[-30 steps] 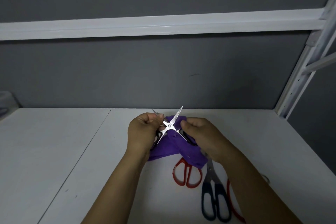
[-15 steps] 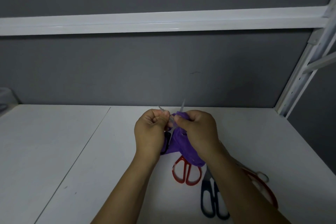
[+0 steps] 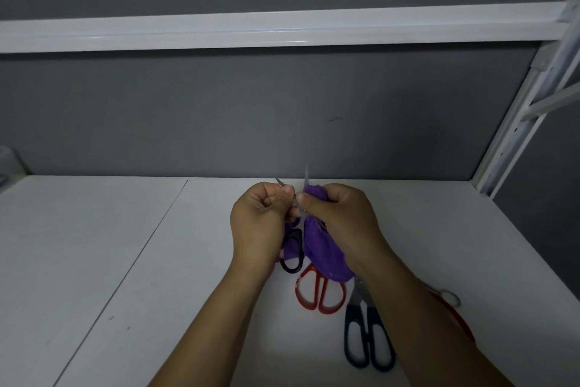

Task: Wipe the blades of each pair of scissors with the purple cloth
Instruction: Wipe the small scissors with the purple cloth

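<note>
My left hand (image 3: 259,223) grips one blade of a small pair of black-handled scissors (image 3: 293,250), held up above the white table; its two blade tips poke out above my fists. My right hand (image 3: 342,217) holds the purple cloth (image 3: 324,256) wrapped round the other blade, and the rest of the cloth hangs down below my hand. Red-handled scissors (image 3: 318,294) and dark-blue-handled scissors (image 3: 367,339) lie on the table under my right forearm.
Another red-handled item (image 3: 455,313) with a metal ring lies partly hidden behind my right forearm. The white table (image 3: 125,261) ends at a grey back wall with a white shelf rail (image 3: 282,28) overhead and a white upright (image 3: 514,123) at the right.
The scissors were spread open between my hands with the cloth behind. My right hand has since closed the cloth over one blade, and both hands have drawn together.
</note>
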